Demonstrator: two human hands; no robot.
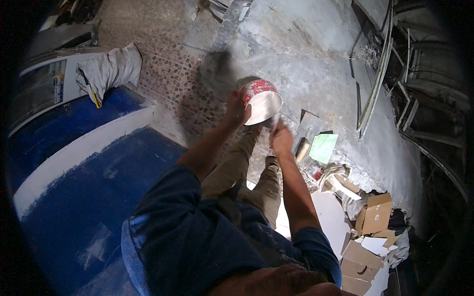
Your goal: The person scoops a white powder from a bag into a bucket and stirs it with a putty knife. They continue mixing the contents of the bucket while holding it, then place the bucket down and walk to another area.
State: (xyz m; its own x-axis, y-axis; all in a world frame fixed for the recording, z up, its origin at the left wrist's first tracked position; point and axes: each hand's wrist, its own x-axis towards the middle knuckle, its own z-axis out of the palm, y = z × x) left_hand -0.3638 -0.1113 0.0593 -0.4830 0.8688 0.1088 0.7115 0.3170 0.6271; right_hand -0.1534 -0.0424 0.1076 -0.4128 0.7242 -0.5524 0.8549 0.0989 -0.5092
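My left hand grips the side of a round bucket, red and white outside and smeared with pale material. The bucket is tilted, so its whitish inside faces me. Just below its rim, my right hand is closed around a small grey tool, blurred and partly hidden by the fingers; its exact kind cannot be made out. The tool's upper end is close to the bucket's lower rim; whether they touch is unclear.
A blue wall with a white band runs along the left. A whitish sack lies above it. To the right are a green sheet, cardboard boxes and crumpled cloth. Metal strips stand at the far right.
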